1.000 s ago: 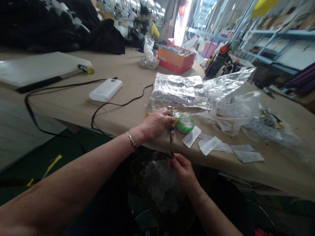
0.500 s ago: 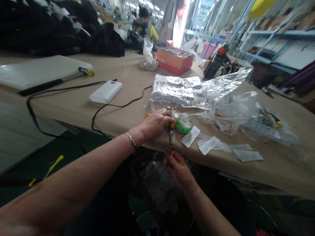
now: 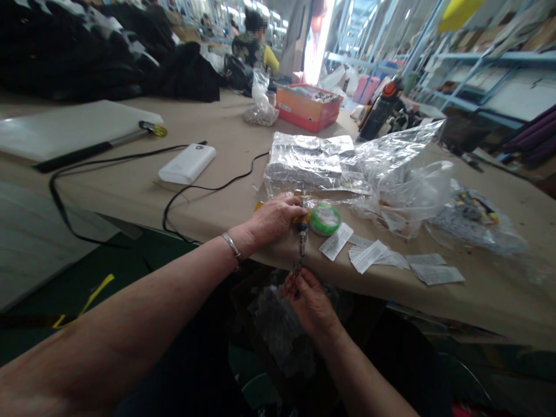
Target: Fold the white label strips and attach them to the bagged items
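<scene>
My left hand [image 3: 274,220] is closed round a yellow-bodied tool [image 3: 303,220] at the table's front edge. The tool's slim metal shaft points down past the edge toward me. Just below its tip, my right hand [image 3: 310,298] pinches a small item, too small and blurred to name. A round green-rimmed container [image 3: 325,220] with white stuff inside sits right beside the tool. To the right of that lie several printed paper slips [image 3: 368,256]. Beneath my right hand, a heap of pale translucent scraps [image 3: 282,333] fills a dark space under the edge.
Behind my left hand lies a silvery plastic-wrapped bundle [image 3: 313,159], with clear plastic bags to its right. A white power bank [image 3: 187,164] and a black cable [image 3: 226,184] are on the left. Farther back stand an orange box [image 3: 306,110] and a tied bag [image 3: 261,107].
My right hand's fingers have shifted slightly and turned under the tool's tip. My left hand and the tool have stayed in place.
</scene>
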Action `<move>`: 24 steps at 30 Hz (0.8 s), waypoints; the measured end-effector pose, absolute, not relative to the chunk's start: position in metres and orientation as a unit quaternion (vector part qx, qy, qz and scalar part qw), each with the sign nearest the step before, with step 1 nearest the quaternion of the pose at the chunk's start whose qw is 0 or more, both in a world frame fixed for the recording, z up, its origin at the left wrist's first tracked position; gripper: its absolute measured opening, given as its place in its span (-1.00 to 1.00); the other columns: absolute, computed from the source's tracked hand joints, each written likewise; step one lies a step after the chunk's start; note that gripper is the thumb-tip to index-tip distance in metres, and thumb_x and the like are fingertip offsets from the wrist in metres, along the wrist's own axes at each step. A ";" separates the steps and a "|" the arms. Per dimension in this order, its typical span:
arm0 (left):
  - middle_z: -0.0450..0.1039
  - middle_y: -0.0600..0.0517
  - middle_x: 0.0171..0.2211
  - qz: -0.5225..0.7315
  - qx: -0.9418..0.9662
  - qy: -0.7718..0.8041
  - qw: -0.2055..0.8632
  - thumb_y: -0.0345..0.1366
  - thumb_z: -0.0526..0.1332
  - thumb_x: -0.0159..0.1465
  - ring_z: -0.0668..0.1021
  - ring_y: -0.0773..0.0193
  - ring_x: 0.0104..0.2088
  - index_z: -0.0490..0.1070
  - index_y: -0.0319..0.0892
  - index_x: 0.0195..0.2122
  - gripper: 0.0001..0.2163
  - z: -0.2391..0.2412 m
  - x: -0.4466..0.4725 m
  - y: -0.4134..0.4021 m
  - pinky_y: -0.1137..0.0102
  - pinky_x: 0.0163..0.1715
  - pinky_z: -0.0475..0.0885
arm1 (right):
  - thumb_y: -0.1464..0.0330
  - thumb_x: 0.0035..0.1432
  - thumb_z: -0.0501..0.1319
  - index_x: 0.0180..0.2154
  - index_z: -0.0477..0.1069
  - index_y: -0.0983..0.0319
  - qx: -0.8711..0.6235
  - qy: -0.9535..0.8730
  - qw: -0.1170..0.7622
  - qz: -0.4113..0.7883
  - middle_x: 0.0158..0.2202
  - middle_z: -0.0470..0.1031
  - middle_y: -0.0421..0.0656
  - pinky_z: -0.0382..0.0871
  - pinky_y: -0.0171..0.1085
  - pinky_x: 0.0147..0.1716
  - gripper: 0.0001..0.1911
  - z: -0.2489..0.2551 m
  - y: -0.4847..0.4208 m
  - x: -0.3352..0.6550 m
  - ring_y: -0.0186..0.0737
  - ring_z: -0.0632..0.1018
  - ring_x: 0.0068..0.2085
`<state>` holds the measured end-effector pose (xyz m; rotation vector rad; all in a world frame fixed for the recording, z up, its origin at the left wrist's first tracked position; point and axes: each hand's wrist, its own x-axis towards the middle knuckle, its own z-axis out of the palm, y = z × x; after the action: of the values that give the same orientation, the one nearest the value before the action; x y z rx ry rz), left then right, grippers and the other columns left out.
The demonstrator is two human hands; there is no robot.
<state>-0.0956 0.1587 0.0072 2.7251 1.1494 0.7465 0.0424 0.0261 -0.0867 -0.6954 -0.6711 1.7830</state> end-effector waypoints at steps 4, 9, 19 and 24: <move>0.44 -0.06 -0.16 0.243 0.893 0.375 0.053 -0.40 0.07 0.22 0.46 0.24 -0.17 0.48 -0.14 -0.12 -0.73 0.007 -0.096 0.159 0.31 -0.14 0.37 | 0.22 -0.02 0.33 -0.42 0.41 0.15 -0.244 -0.244 0.537 0.770 -0.51 0.32 -0.30 0.24 -0.30 -0.35 -0.82 -0.083 0.020 0.039 -0.39 0.35 -0.45; 0.45 -0.06 -0.18 0.253 0.892 0.371 0.057 -0.42 0.10 0.20 0.47 0.24 -0.19 0.49 -0.13 -0.12 -0.73 0.006 -0.095 0.161 0.33 -0.16 0.38 | 0.22 -0.01 0.34 -0.43 0.41 0.20 -0.257 -0.248 0.531 0.769 -0.54 0.33 -0.30 0.24 -0.32 -0.37 -0.80 -0.085 0.016 0.039 -0.40 0.35 -0.47; 0.46 -0.07 -0.16 0.258 0.886 0.380 0.060 -0.42 0.09 0.20 0.47 0.22 -0.17 0.49 -0.14 -0.12 -0.72 0.005 -0.095 0.161 0.30 -0.13 0.37 | 0.22 -0.07 0.38 -0.42 0.42 0.17 -0.235 -0.213 0.522 0.792 -0.53 0.34 -0.32 0.26 -0.31 -0.40 -0.78 -0.077 0.019 0.036 -0.39 0.38 -0.47; 0.46 -0.07 -0.18 0.254 0.890 0.375 0.054 -0.42 0.09 0.20 0.48 0.22 -0.19 0.49 -0.14 -0.13 -0.73 0.006 -0.094 0.160 0.30 -0.15 0.38 | 0.17 -0.03 0.34 -0.40 0.40 0.16 -0.265 -0.249 0.526 0.769 -0.56 0.32 -0.32 0.24 -0.31 -0.43 -0.77 -0.081 0.002 0.048 -0.40 0.34 -0.52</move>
<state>-0.0943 0.1602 0.0065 2.7034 1.1400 0.7710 0.0484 0.0017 -0.0805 -0.6346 -0.5955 1.8377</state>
